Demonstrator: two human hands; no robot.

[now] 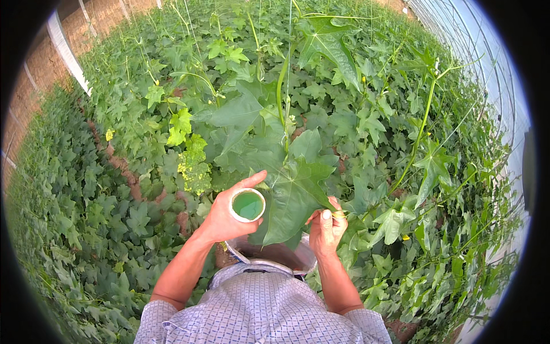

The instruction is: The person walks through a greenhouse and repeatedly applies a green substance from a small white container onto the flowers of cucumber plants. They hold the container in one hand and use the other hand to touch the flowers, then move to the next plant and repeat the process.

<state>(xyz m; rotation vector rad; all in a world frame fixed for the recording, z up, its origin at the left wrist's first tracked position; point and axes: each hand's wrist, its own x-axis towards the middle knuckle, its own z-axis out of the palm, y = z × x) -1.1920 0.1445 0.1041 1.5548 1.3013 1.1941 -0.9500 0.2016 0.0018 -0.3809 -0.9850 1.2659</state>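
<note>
My left hand (219,221) is wrapped around a small white cup (248,221) that holds green liquid (248,204). Just right of the cup spreads a large lobed green leaf (292,193) of a climbing vine. Beside that leaf's right edge, my right hand (325,232) has its thumb and fingers pinched together on a thin yellow item (338,215), too small to identify. The vine's thick stem (281,86) rises ahead of me along a thin support string (289,56). Below my hands, an open pouch (279,253) hangs at the waist, partly hidden by leaves.
Dense vine foliage (142,215) surrounds me. Another tall stem (419,133) leans at the right. Yellowed, spotted leaves (194,167) grow left of centre. A strip of bare soil (129,178) shows at the left. Curved greenhouse film (485,47) bounds the right, an earthen wall (38,47) the far left.
</note>
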